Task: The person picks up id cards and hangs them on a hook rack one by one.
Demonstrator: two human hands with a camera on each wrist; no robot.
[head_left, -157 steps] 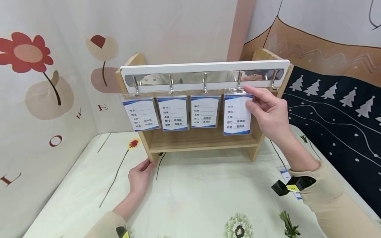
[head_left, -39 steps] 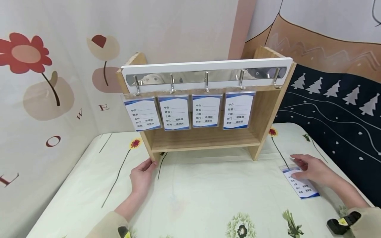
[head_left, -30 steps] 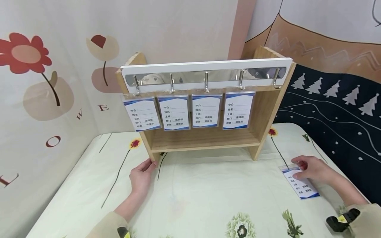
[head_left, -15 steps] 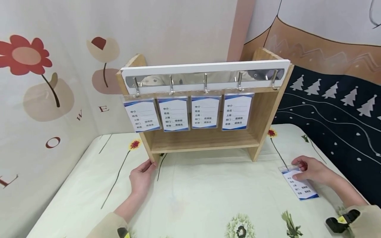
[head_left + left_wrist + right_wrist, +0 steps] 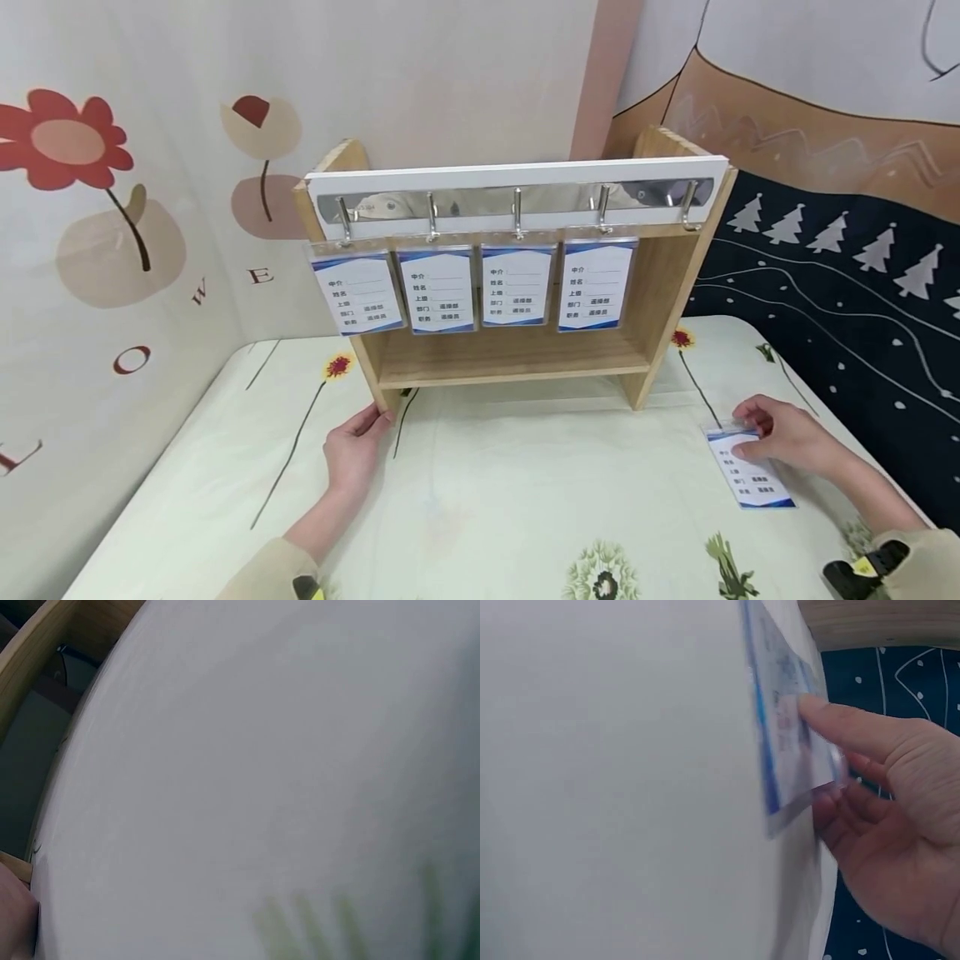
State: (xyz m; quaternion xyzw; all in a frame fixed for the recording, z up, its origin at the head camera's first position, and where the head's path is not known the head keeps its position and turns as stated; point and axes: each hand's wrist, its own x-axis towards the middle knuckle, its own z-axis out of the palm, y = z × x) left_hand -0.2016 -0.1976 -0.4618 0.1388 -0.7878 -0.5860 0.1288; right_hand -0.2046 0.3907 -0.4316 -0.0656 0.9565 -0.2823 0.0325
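Observation:
At the right of the table, my right hand (image 5: 791, 433) pinches the upper part of a clear-sleeved ID badge (image 5: 761, 492). The right wrist view shows the thumb on the face of the badge (image 5: 784, 750), with other fingers at its edge and underneath. My left hand (image 5: 352, 454) grips the front left foot of a wooden rack (image 5: 517, 358) between thumb and fingers; in the left wrist view only a sliver of that hand (image 5: 15, 919) shows. Several similar badges hang in a row from the rack's hooks. The far-right hook (image 5: 690, 206) stands beyond the last hanging badge (image 5: 596, 287).
A white board (image 5: 517, 175) with a shiny metal hook strip spans the rack's top front. Flower prints cover the pale tablecloth (image 5: 517, 500). Patterned curtains (image 5: 465, 75) rise close behind, and a dark one (image 5: 840, 333) borders the right side.
My right hand has gone from the rightmost hanging badge down to the one on the table. That badge has turned slightly in the last half second. My left hand has kept its place.

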